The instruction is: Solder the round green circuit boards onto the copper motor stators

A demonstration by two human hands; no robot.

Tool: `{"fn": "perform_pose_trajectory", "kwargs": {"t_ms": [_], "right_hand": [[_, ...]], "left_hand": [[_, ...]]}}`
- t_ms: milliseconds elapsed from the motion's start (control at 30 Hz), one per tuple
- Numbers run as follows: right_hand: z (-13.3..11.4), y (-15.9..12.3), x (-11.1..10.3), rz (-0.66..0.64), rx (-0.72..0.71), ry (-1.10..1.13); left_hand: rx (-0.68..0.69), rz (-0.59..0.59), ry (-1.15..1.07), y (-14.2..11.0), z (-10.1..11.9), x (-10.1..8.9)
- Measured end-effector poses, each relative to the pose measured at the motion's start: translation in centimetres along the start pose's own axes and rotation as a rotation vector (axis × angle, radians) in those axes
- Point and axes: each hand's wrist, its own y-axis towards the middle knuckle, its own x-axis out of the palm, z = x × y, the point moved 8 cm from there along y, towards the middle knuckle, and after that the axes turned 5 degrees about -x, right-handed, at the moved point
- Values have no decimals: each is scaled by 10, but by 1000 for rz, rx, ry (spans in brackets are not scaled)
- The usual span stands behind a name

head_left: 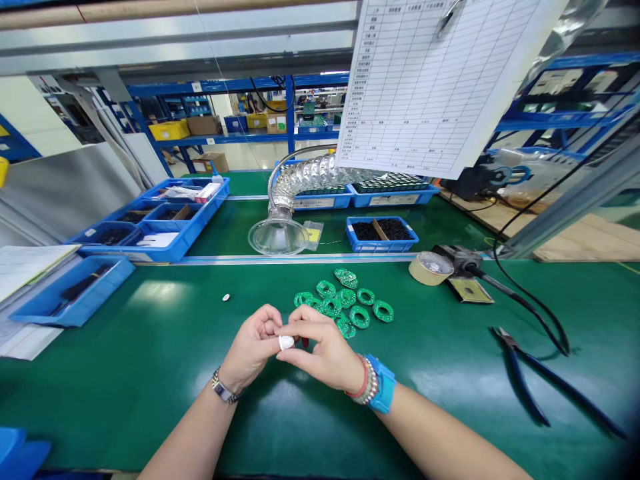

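Near the front middle of the bench, my left hand [255,343] has its fingers curled and its thumb pointing right. A small white cap, which looks like a finger cot [286,343], covers the tip of that thumb. My right hand [320,343] meets it from the other side, thumb and fingers closed about the finger cot; the exact contact is partly hidden. Another small white piece [226,297] lies on the bench to the left. Just beyond my right hand is a loose group of green ring-shaped circuit boards [359,317], several of them overlapping.
Cutting pliers [515,347] lie at right, near a tape roll [431,268] and a black cable [525,293]. A clear extraction hood [279,237] hangs beyond the hands. Blue bins [183,247] stand at left, another bin [383,248] at back. A paper sheet [420,87] hangs above.
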Motion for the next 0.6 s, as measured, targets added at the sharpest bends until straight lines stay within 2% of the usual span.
{"fn": "perform_pose_trajectory", "kwargs": {"t_ms": [267,600], "right_hand": [[-3,0,0,-16,-5,-10],[-1,-3,7,-39,-50,-48]], "left_hand": [[-5,-10,32,-1,2,1],[-66,-6,100,2,-6,3]]}}
